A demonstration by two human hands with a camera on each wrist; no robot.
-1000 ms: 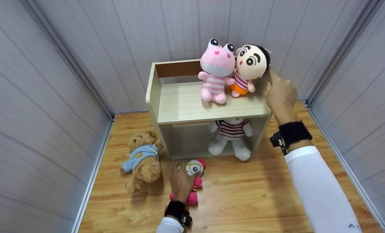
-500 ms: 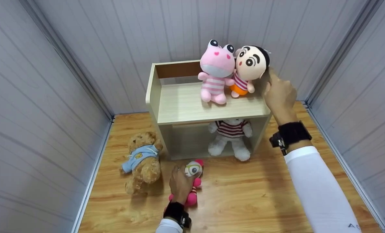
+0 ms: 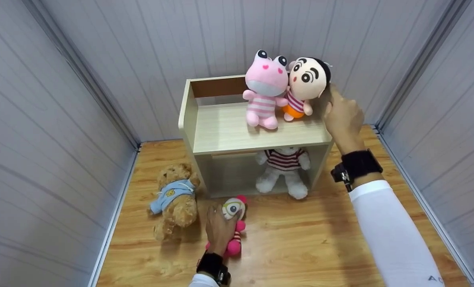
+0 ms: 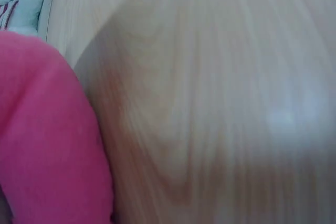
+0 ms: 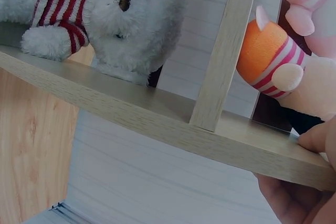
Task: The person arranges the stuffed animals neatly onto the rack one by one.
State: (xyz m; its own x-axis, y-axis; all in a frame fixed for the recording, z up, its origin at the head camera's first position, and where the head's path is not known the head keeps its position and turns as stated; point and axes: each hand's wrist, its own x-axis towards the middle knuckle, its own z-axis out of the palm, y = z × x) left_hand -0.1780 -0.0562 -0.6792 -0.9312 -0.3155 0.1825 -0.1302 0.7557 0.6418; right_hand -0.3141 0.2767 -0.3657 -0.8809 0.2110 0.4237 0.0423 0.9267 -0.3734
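My left hand (image 3: 220, 231) grips a pink plush doll (image 3: 233, 208) by its upper body. The doll has a white face with one large round eye, and it lies on the floor in front of the shelf. Part of its body is hidden under the hand; its pink cloth (image 4: 50, 135) fills the left of the left wrist view. My right hand (image 3: 343, 117) holds the upper right side panel of the small wooden shelf (image 3: 225, 131), with the thumb inside and the fingers outside the board (image 5: 121, 114) in the right wrist view.
A pink frog plush (image 3: 264, 91) and a black-haired boy plush (image 3: 308, 83) lean together on the top shelf. A white plush in a striped sweater (image 3: 283, 163) sits on the lower level. Left of the shelf lies a brown teddy bear (image 3: 177, 199). Panel walls (image 3: 61, 119) enclose the floor.
My left hand has shifted slightly left with the doll, whose head has tilted a little. The right hand keeps its hold on the shelf side.
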